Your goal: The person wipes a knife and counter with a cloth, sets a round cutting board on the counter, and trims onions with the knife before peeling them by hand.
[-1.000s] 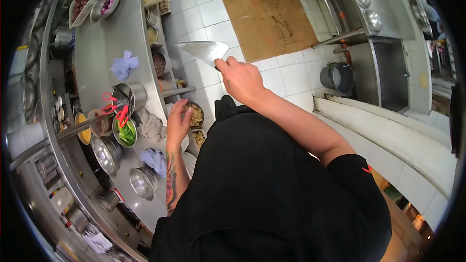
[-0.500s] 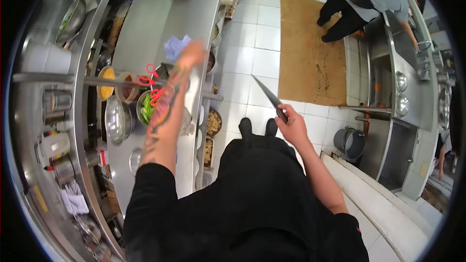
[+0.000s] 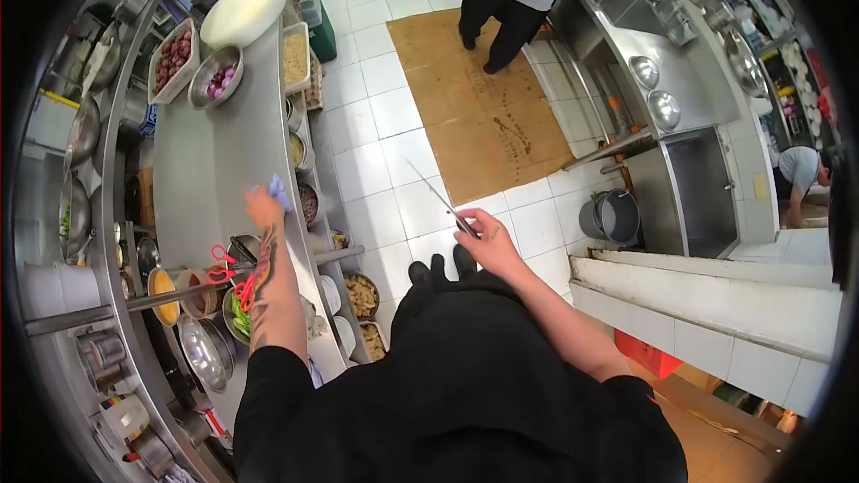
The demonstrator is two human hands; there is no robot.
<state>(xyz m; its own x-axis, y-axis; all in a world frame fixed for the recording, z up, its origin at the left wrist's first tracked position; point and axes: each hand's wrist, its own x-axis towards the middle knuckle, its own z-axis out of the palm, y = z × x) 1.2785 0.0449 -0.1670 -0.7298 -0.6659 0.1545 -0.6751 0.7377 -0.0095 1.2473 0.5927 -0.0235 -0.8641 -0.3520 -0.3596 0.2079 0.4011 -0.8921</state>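
My right hand (image 3: 492, 243) is closed round the handle of a knife (image 3: 436, 191). The blade points forward and to the left, above the tiled floor. Over the steel counter, my left hand (image 3: 263, 207) grips a crumpled blue cloth (image 3: 279, 193), which bulges out on the right of the fingers. Part of its grip is hidden by the back of the hand. Beside the left forearm are red-handled scissors (image 3: 221, 266) and a bowl of cut green vegetables (image 3: 238, 315).
On the steel counter (image 3: 215, 156) stand a bowl of peeled onions (image 3: 216, 80), a crate of red onions (image 3: 173, 63) and a round white board (image 3: 243, 11). Food tubs line the shelf below. Another person (image 3: 510, 0) stands on cardboard (image 3: 483, 116) ahead. Grey buckets (image 3: 617, 216) sit right.
The view has swung toward the right. My left hand, blurred beside the cloth before, now has hold of it. My right hand still holds the knife.
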